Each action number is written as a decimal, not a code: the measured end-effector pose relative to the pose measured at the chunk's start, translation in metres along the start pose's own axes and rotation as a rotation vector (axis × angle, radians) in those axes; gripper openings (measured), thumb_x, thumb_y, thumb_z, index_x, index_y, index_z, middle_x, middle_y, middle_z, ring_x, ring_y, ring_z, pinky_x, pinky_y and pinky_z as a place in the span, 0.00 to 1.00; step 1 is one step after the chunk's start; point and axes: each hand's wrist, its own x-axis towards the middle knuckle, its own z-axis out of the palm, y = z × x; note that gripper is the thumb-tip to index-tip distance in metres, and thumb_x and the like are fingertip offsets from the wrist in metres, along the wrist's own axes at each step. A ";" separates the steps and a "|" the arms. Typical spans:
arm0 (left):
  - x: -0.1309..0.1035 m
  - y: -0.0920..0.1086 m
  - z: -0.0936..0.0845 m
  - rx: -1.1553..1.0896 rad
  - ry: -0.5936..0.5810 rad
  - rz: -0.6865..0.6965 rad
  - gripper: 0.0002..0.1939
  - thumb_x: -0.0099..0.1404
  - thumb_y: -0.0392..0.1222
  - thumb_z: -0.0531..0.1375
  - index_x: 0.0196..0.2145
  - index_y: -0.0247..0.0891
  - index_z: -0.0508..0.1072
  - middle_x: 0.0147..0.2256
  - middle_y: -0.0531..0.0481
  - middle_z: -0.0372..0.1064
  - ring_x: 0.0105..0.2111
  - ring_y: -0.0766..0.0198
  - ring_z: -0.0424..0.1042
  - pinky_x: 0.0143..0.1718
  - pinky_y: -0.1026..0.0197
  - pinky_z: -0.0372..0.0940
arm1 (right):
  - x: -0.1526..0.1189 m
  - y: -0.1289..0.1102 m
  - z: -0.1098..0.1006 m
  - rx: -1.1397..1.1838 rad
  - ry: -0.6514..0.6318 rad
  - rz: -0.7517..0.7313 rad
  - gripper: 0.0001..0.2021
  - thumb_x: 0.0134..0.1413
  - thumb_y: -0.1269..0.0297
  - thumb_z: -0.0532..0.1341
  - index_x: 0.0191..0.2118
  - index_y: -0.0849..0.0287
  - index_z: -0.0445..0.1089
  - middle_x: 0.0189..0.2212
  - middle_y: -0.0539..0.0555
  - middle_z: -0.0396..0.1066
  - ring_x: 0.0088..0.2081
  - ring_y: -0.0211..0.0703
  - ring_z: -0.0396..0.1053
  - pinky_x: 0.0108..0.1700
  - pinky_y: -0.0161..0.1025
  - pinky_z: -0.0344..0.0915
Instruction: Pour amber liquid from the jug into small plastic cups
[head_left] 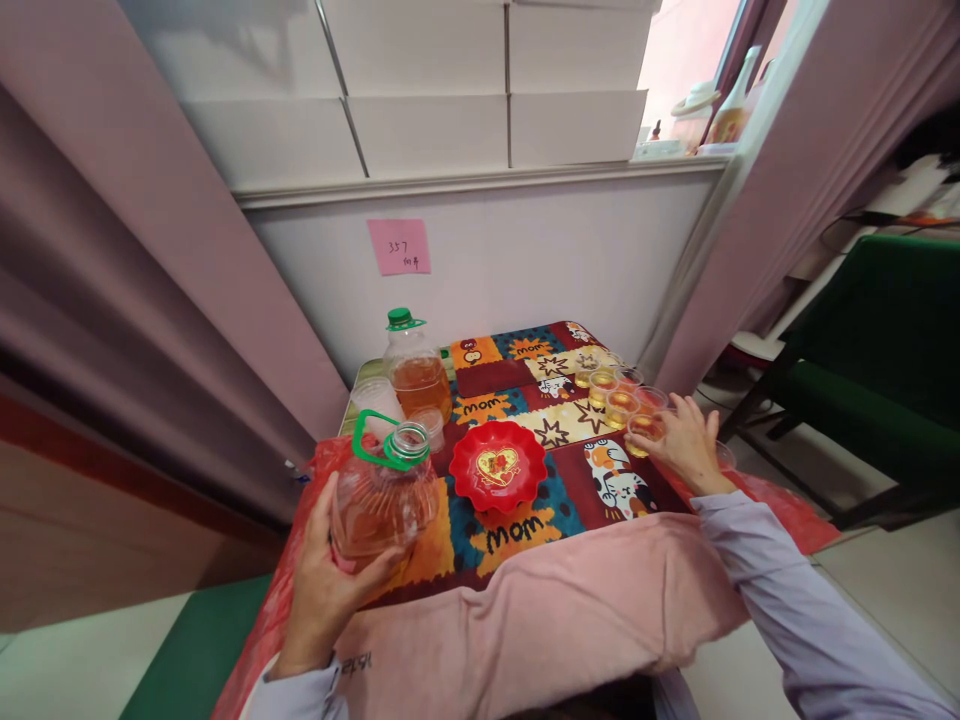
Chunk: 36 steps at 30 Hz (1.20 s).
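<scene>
An uncapped clear jug with a green handle and amber liquid is gripped low down by my left hand. At the table's right side, my right hand has its fingers around a small clear cup of yellowish liquid. Several similar cups stand in a cluster just beyond it. Between my hands lies a red scalloped dish with a gold heart design. Behind the held jug stands a second jug with its green cap on.
Stacked clear cups and a small cup stand near the jugs. A pink towel covers the front edge of the patterned table. A green chair is at the right, and a pink note is on the wall.
</scene>
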 end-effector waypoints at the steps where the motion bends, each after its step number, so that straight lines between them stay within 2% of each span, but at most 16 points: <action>1: 0.000 0.001 0.000 0.001 0.003 0.002 0.61 0.52 0.61 0.76 0.76 0.45 0.56 0.71 0.36 0.63 0.70 0.36 0.65 0.71 0.33 0.60 | 0.001 0.000 0.000 -0.004 -0.006 0.005 0.32 0.55 0.35 0.66 0.49 0.61 0.80 0.72 0.72 0.60 0.74 0.71 0.52 0.72 0.75 0.42; 6: 0.000 0.004 0.000 -0.027 -0.003 -0.020 0.61 0.52 0.60 0.77 0.76 0.46 0.56 0.71 0.37 0.63 0.69 0.37 0.67 0.70 0.34 0.63 | 0.005 -0.004 -0.001 -0.033 -0.036 0.029 0.34 0.58 0.34 0.62 0.51 0.63 0.80 0.72 0.73 0.60 0.74 0.70 0.52 0.72 0.75 0.43; 12: 0.000 -0.001 0.001 -0.057 -0.018 -0.016 0.62 0.52 0.59 0.78 0.77 0.46 0.55 0.73 0.36 0.61 0.71 0.35 0.64 0.71 0.32 0.60 | -0.003 -0.009 -0.005 -0.050 -0.047 0.059 0.35 0.61 0.35 0.59 0.54 0.64 0.78 0.72 0.75 0.60 0.74 0.71 0.52 0.72 0.76 0.43; 16: -0.002 -0.001 0.000 -0.092 -0.024 -0.019 0.62 0.53 0.59 0.77 0.77 0.45 0.54 0.73 0.35 0.61 0.71 0.36 0.64 0.71 0.32 0.60 | -0.006 -0.017 -0.014 0.005 0.056 0.058 0.37 0.64 0.34 0.56 0.59 0.65 0.75 0.69 0.76 0.63 0.72 0.73 0.56 0.71 0.77 0.45; 19: -0.004 0.000 -0.001 -0.123 -0.037 -0.016 0.62 0.54 0.59 0.77 0.77 0.45 0.52 0.74 0.34 0.59 0.71 0.37 0.64 0.71 0.34 0.61 | 0.000 -0.040 -0.032 0.145 0.219 0.017 0.35 0.65 0.34 0.56 0.56 0.62 0.77 0.65 0.74 0.70 0.68 0.72 0.63 0.68 0.76 0.51; 21: -0.005 0.000 -0.001 -0.114 -0.035 -0.001 0.62 0.54 0.59 0.78 0.77 0.45 0.53 0.73 0.34 0.59 0.72 0.38 0.63 0.71 0.35 0.61 | 0.004 -0.070 -0.048 0.326 0.303 -0.076 0.29 0.67 0.37 0.58 0.52 0.59 0.79 0.59 0.69 0.76 0.61 0.67 0.71 0.65 0.69 0.61; 23: -0.006 -0.001 -0.001 -0.094 -0.026 0.013 0.62 0.54 0.59 0.78 0.77 0.46 0.53 0.73 0.35 0.60 0.72 0.38 0.62 0.72 0.35 0.59 | 0.003 -0.113 -0.064 0.553 0.305 -0.223 0.21 0.69 0.43 0.61 0.49 0.56 0.80 0.49 0.63 0.82 0.52 0.59 0.77 0.59 0.58 0.69; 25: -0.008 -0.001 -0.002 -0.077 -0.022 0.021 0.62 0.54 0.60 0.78 0.77 0.46 0.53 0.73 0.35 0.60 0.73 0.39 0.61 0.73 0.35 0.58 | -0.001 -0.163 -0.076 0.716 0.225 -0.353 0.15 0.71 0.49 0.61 0.46 0.52 0.81 0.43 0.59 0.83 0.47 0.54 0.79 0.53 0.51 0.72; 28: -0.010 0.000 -0.002 -0.068 -0.019 0.023 0.62 0.54 0.60 0.78 0.77 0.47 0.53 0.75 0.35 0.56 0.74 0.38 0.58 0.74 0.35 0.56 | -0.007 -0.239 -0.084 0.764 -0.018 -0.550 0.13 0.74 0.56 0.60 0.44 0.50 0.82 0.41 0.56 0.82 0.44 0.49 0.79 0.48 0.44 0.73; 30: -0.011 0.000 -0.003 -0.075 -0.024 0.017 0.62 0.55 0.60 0.77 0.77 0.46 0.52 0.76 0.34 0.54 0.74 0.38 0.58 0.74 0.34 0.56 | -0.006 -0.283 -0.083 0.662 -0.188 -0.620 0.12 0.75 0.59 0.60 0.47 0.52 0.82 0.46 0.56 0.81 0.47 0.48 0.79 0.49 0.41 0.73; 32: -0.011 -0.001 -0.004 -0.083 -0.026 0.011 0.63 0.54 0.60 0.78 0.78 0.45 0.51 0.76 0.33 0.54 0.74 0.37 0.59 0.73 0.34 0.57 | 0.000 -0.319 -0.079 0.529 -0.322 -0.692 0.13 0.75 0.61 0.59 0.54 0.54 0.80 0.54 0.57 0.79 0.52 0.48 0.79 0.52 0.40 0.72; 34: -0.011 -0.003 -0.004 -0.079 -0.013 0.016 0.64 0.53 0.60 0.78 0.78 0.45 0.52 0.75 0.33 0.55 0.74 0.36 0.59 0.73 0.34 0.57 | 0.007 -0.347 -0.073 0.466 -0.382 -0.738 0.15 0.75 0.62 0.59 0.59 0.54 0.77 0.60 0.58 0.75 0.55 0.49 0.78 0.53 0.40 0.72; 36: -0.012 -0.005 -0.004 -0.081 -0.002 0.032 0.63 0.54 0.60 0.78 0.78 0.46 0.53 0.75 0.33 0.55 0.73 0.35 0.60 0.72 0.34 0.58 | 0.014 -0.368 -0.067 0.442 -0.408 -0.763 0.16 0.74 0.62 0.60 0.61 0.53 0.76 0.61 0.59 0.75 0.55 0.50 0.78 0.52 0.40 0.72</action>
